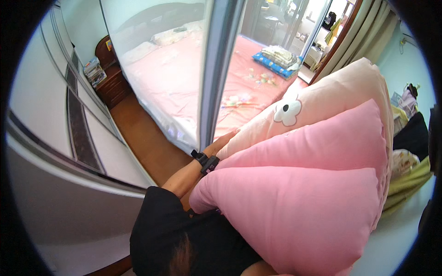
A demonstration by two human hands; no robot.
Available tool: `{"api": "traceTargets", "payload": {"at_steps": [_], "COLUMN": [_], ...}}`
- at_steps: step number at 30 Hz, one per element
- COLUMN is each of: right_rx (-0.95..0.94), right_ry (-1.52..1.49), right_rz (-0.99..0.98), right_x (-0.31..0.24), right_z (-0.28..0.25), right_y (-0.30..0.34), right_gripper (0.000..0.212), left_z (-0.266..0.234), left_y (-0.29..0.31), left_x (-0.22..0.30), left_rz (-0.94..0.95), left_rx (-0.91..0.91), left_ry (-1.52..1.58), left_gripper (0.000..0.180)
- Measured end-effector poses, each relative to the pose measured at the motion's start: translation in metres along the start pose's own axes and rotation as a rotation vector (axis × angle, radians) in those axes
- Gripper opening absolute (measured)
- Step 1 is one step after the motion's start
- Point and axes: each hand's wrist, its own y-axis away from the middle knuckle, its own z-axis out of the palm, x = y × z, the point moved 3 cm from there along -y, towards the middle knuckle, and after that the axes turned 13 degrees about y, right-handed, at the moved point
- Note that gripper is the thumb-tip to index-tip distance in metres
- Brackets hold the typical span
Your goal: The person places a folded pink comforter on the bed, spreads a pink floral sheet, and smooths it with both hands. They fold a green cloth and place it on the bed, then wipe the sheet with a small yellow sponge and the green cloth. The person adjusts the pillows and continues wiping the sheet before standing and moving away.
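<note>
A thick folded quilt (299,202), pink on its nearer folds and cream with a white flower on the far one, is held up against my body and fills the right half of the head view. My left hand (226,138) presses along its far left side, with most of the fingers hidden by the cream fold. A black band with a small device (209,164) circles my left wrist. At the bottom edge a bit of my right arm (258,269) shows below the quilt, while the right hand itself is hidden.
Ahead stands a bed (175,73) with pink bedding behind sheer netting and a grey upright post (220,69). Folded bedding (278,59) lies on it. A sliding-door wardrobe (50,87) runs along the left, with a wooden nightstand (113,87) beyond. Clothes (410,133) hang at right.
</note>
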Motion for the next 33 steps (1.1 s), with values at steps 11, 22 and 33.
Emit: {"api": "traceTargets", "payload": {"at_steps": [11, 22, 33], "right_rx": [-0.01, -0.048, -0.084], "right_ry": [0.016, 0.046, 0.08], "right_rz": [-0.081, -0.264, -0.346], "right_x": [-0.077, -0.223, -0.348], "right_z": [-0.081, -0.106, -0.131], "right_y": [-0.262, -0.599, -0.882], "right_gripper": [0.046, 0.046, 0.045], "left_z": [0.03, 0.002, -0.062], "left_y": [-0.192, -0.416, -0.601], "left_x": [0.049, 0.114, 0.177], "left_rz": [0.048, 0.139, 0.21], "left_rx": [0.068, 0.127, 0.224], "left_ry": [0.013, 0.03, 0.155], "left_gripper": [0.042, 0.042, 0.042]}}
